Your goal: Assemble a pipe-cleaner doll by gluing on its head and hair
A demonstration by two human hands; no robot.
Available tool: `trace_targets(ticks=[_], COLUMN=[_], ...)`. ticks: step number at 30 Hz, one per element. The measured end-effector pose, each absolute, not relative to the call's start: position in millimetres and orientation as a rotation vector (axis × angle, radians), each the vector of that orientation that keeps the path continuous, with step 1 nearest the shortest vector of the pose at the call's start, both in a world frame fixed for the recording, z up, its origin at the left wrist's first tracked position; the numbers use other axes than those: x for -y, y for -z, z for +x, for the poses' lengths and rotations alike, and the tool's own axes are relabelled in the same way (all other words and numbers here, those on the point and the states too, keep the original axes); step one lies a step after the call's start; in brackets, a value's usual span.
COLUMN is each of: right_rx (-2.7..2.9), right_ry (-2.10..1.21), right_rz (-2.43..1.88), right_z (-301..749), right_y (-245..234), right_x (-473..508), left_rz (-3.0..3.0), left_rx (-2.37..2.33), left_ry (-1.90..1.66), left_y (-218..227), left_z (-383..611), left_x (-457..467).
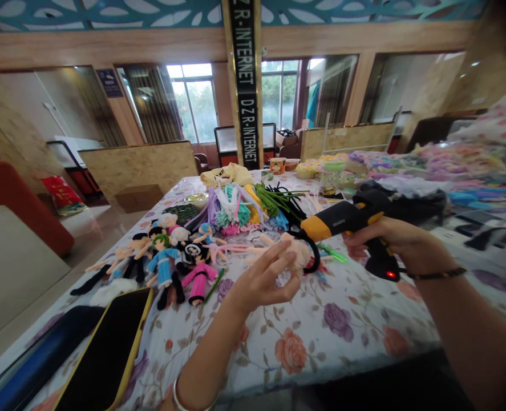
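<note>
My left hand [266, 278] pinches a small cream-coloured doll piece [299, 255] above the flowered tablecloth. A black fuzzy strip [315, 258] curves around the right side of that piece. In my right hand [396, 242] is a cordless black and yellow glue gun [342, 221], my fingers wrapped round its handle. Its yellow front points left, at the black strip and the doll piece; whether the tip touches them is hidden. A red light glows at the bottom of its grip. Left of my left hand lie several fuzzy dolls [162, 260], one in blue and one in pink.
Bundles of coloured pipe cleaners [235, 208] lie behind my hands. A yellow-cased phone [107, 348] rests at the front left beside a dark blue item [43, 348]. Black plastic [419, 200] and heaps of pastel material [462, 160] cover the right side.
</note>
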State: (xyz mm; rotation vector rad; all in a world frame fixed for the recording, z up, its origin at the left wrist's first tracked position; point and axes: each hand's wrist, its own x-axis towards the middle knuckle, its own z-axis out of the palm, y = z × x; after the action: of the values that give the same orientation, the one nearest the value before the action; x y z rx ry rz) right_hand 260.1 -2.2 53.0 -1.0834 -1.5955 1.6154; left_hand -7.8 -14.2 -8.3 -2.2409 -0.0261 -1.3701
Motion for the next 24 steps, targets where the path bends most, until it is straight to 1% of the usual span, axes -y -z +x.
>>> trace_targets(ticks=[7,17,20,22,24], right_rx=[1.576,1.531,1.543,1.557,1.570], right_ry=[-1.630,-1.657,-1.660,-1.665,-1.666], right_rz=[-1.054,-1.013,-1.006,-1.004,-1.005], right_z=[254.7,249.6,248.2,247.6,247.1], right_y=[-57.3,-59.7,-60.0,-60.1,-59.9], right_x=[6.7,13.5,14.1,13.8,13.4], left_rz=[-2.259,-2.294,-2.404,-2.504,-2.555], left_rx=[-0.005,0.009,0.054,0.154,0.236], left_ry=[1.399,1.555,1.673,1.788,1.830], left_y=[8.1,5.5,7.6,11.9,17.1], left_z=[-7.5,-6.1,-5.4,-4.8,-4.6], left_x=[15.6,19.2,22.2,23.2,22.4])
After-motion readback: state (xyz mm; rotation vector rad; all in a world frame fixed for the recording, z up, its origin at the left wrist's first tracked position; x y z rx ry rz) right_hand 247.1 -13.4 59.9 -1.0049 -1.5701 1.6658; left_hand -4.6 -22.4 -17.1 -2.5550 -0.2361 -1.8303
